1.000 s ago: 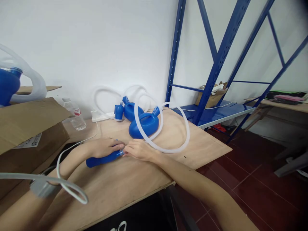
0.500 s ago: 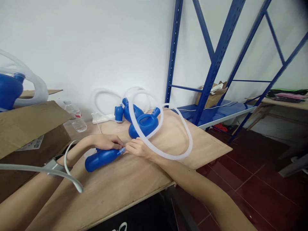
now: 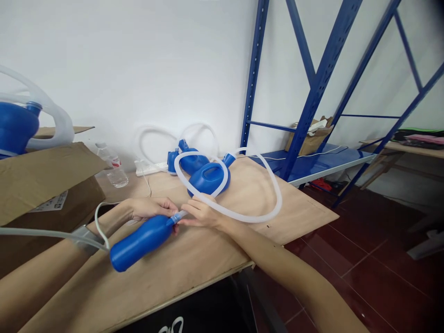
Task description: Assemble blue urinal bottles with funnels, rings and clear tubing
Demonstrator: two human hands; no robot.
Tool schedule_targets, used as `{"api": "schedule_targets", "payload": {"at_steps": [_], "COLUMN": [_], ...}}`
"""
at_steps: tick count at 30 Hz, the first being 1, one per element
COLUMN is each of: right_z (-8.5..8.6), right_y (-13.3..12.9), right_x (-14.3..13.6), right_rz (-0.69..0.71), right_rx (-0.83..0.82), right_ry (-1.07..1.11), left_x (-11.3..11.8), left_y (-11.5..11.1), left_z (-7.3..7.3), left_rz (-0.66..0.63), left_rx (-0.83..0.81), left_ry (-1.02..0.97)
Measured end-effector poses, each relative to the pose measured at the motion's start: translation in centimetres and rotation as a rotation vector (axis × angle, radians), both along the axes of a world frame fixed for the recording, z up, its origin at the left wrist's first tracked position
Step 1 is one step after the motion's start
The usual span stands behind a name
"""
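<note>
A blue plastic urinal bottle (image 3: 142,240) lies tilted above the wooden table, its base toward me on the left and its neck pointing right. My left hand (image 3: 154,210) is closed around the neck end, with some fingers hidden behind it. At the clear, bluish fitting (image 3: 177,216) on the bottle's mouth, my right hand (image 3: 201,212) pinches the end of a whitish flexible tube (image 3: 255,218). Whether the tube is pushed in or only touching cannot be made out. The tube loops over the table behind my right hand, across a second blue urinal bottle (image 3: 210,179) with a handle.
More blue bottles (image 3: 194,162) stand by the wall, beside a white power strip (image 3: 152,167) and a clear water bottle (image 3: 117,172). An open cardboard box (image 3: 52,185) is at left. Blue metal shelving (image 3: 305,120) rises at right. A pale cable crosses near my left wrist.
The held bottle's base has swung toward me and to the left, and the bottle is more tilted. A short length of tube now shows at its mouth. The tube's loop has sunk lower.
</note>
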State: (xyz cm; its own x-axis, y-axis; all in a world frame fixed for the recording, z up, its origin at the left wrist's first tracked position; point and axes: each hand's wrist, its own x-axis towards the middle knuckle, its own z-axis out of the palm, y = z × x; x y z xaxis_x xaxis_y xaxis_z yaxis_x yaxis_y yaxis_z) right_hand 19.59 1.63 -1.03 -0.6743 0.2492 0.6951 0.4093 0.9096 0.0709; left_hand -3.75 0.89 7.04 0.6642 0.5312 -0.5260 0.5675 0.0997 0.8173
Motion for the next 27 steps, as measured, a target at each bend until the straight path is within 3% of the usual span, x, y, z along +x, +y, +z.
{"api": "schedule_targets", "payload": {"at_steps": [3,11,18,23,27], "right_z": [-0.1,-0.5,0.3,0.5,0.5], "right_y": [-0.2,0.3,-0.1,-0.5,-0.3], "right_x": [0.0,-0.1,0.2,-0.2,0.0], "right_rz": [0.036,0.116,0.062,-0.059,-0.047], "right_rx": [-0.004,0.012,0.064,-0.044,-0.065], "right_ry": [-0.043,-0.097,-0.1,-0.046,-0.062], "left_x": [-0.2,0.6,0.0,-0.5,-0.5], "left_y": [-0.6,-0.7,0.0,0.6,0.6], "left_z": [-0.6,-0.7,0.0,-1.7,-2.7], "left_rz": [-0.01,-0.24,-0.084,0.004,0.12], "left_rx": [-0.124,-0.224,0.0,0.134,0.192], "left_ry": [-0.064,-0.08,0.065,0.053,0.01]}}
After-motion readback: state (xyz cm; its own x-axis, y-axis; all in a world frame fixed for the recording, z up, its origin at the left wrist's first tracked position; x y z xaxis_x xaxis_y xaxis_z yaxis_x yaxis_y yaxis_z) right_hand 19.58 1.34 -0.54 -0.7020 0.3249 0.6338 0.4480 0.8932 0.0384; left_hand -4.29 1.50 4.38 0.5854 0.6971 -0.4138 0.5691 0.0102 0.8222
